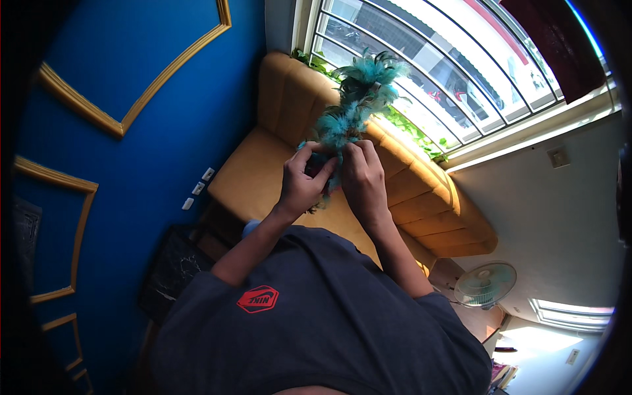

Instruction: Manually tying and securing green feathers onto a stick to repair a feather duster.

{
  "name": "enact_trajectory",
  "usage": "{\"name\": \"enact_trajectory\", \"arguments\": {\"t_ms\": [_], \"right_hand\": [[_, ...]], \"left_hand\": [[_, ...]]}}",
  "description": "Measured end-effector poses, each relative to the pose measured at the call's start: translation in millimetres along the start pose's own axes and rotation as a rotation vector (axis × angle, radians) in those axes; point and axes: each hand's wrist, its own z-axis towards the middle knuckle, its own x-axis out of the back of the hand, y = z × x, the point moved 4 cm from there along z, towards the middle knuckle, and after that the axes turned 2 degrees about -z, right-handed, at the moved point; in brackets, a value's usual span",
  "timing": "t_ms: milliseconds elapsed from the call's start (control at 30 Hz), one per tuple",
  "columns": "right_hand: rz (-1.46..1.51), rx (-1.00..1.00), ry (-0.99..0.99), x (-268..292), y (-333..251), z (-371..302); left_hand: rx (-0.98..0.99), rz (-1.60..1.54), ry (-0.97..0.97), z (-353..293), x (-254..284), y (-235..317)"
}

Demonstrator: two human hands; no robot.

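Observation:
A long, fluffy thing of teal and dark feathers (342, 123) rises from my hands toward the window. Its kind I cannot make out; a small pale bit shows near its top end. My left hand (307, 176) is closed on its lower part, with thumb and fingers pinched. Close beside it, my right hand (364, 172) also pinches the feathered thing, its fingers bent down over it. More feathers and a reddish bit hang between and below the hands, partly hidden by them.
Beyond my hands runs a tan padded sofa (247, 171) below a barred window (454, 79) with green plants along the sill. A blue wall (125, 217) with gold moulding stands at left, a dark marbled table (172, 263) near it. A fan (486, 284) is at right.

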Motion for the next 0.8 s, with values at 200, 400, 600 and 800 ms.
{"name": "enact_trajectory", "arguments": {"t_ms": [200,400,600,800], "right_hand": [[0.004,0.061,0.075,3,-5,2],[0.002,0.053,0.097,3,-5,2],[0.059,0.005,0.091,3,-3,3],[0.302,-0.156,0.067,6,8,5]], "left_hand": [[-0.062,0.078,0.042,0,2,0],[-0.085,0.116,0.067,1,2,11],[-0.093,0.117,0.076,3,2,6],[-0.025,0.074,0.054,3,3,6]]}}
